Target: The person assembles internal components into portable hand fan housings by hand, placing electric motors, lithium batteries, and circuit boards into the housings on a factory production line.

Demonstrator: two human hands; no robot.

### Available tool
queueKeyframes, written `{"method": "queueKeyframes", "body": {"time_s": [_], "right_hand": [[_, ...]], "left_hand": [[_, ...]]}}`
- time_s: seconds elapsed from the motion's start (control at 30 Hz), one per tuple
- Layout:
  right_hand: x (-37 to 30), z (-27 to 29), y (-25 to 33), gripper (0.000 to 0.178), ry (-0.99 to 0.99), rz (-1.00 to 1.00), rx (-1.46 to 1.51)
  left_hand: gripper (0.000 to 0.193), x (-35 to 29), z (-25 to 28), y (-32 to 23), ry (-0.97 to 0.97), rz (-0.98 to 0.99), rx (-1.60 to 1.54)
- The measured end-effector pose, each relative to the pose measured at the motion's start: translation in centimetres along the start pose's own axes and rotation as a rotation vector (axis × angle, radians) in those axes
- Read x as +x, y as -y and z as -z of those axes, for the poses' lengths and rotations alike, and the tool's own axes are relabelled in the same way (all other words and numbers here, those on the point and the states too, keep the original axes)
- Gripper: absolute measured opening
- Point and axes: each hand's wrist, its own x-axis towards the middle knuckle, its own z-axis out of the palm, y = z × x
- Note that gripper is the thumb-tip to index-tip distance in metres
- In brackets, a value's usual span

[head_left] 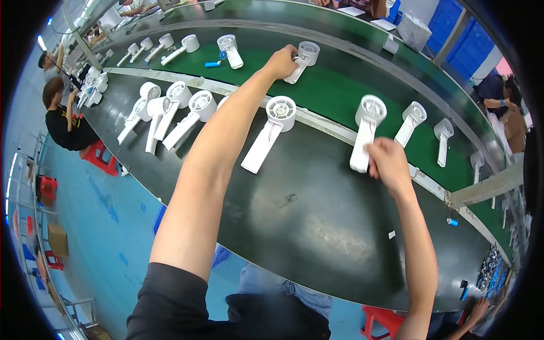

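My left hand (281, 61), arm stretched far forward, closes its fingers on a white handheld fan (309, 51) lying on the green conveyor belt (334, 82). My right hand (390, 161) is closed at the lower end of another white handheld fan (372, 109), which is tilted over the worktable's far edge. Between my arms, a fan half with exposed wires (281, 110) rests on the dark worktable (306, 209). Several more white fans (201, 105) lie grouped left of my left forearm, one partly hidden behind it.
On the belt lie more fans (416, 113) and a blue battery (213, 64). A metal post (487, 181) stands at the right. Small blue and dark parts (490, 272) are heaped at the table's right end, near another person's hand (480, 309). A red stool (379, 320) stands below.
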Motion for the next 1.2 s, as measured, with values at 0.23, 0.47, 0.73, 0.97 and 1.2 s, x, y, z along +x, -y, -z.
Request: {"method": "queueKeyframes", "body": {"time_s": [0.23, 0.47, 0.73, 0.97, 1.2], "right_hand": [[-11.7, -1.0, -1.9, 0.015, 0.097, -0.226, 0.178], [-16.6, 3.2, -5.6, 0.02, -0.207, -0.076, 0.005], [-29.7, 36.5, -27.0, 0.046, -1.438, -0.28, -1.214], [-32.8, 35.5, -30.5, 0.035, -1.012, -0.18, -0.452], [-25.1, 17.9, -17.7, 0.017, -0.77, 0.207, -0.7]], "left_hand": [[0.038, -5.7, 1.1, -7.3, -0.327, -0.192, 0.492], [0.071, -20.2, -2.9, -19.9, 0.263, -0.346, -0.164], [0.058, -23.4, -6.5, -22.1, 0.25, -0.34, -0.264], [0.057, -24.5, -5.8, -21.7, 0.234, -0.346, -0.248], [0.058, -26.0, -5.3, -22.8, 0.141, -0.434, -0.046]]}}
